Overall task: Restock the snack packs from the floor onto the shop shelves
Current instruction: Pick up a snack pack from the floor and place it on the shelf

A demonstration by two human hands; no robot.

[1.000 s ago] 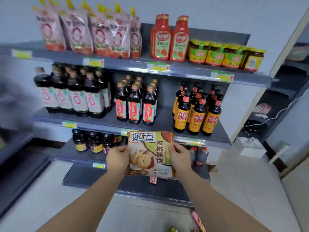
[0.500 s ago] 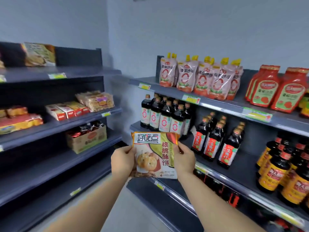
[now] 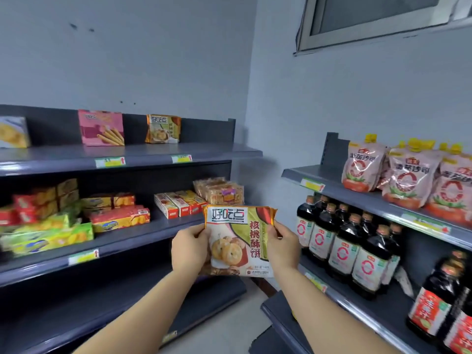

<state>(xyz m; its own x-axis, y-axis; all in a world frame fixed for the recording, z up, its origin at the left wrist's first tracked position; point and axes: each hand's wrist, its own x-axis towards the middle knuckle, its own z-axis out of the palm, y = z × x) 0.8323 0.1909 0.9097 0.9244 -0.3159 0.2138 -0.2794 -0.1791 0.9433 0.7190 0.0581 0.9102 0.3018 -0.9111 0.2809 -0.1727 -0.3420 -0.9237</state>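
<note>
Left unit, top shelf (image 3: 153, 152): three packs standing apart against the back panel; a pale pack (image 3: 12, 132) cut by the frame edge, a pink box (image 3: 102, 127) picturing stick biscuits, an orange-edged pack (image 3: 163, 129) printed like the one in hand; two price tags on the shelf lip.

Middle shelf (image 3: 163, 227): red, yellow and green biscuit boxes (image 3: 51, 221) stacked in a blurred heap, count unclear; three slim red-and-yellow boxes (image 3: 178, 204) side by side; one clear-wrapped block of cakes (image 3: 219, 191) at the right end.

Left hand (image 3: 190, 247) grips the left edge of the snack pack (image 3: 237, 241), thumb on the front; right hand (image 3: 282, 245) grips the right edge likewise.

One pack only, held upright in the air facing the camera, before the corner between the two units; orange border, white band of large characters on top, green panel with red-brown characters, round biscuits pictured at lower left.

Right unit: dark bottles with white labels (image 3: 342, 246) in two rows, back row partly hidden; three pink spouted pouches (image 3: 408, 175) in view on the shelf above; red-labelled bottles (image 3: 434, 310) at far right, at least two.
</note>
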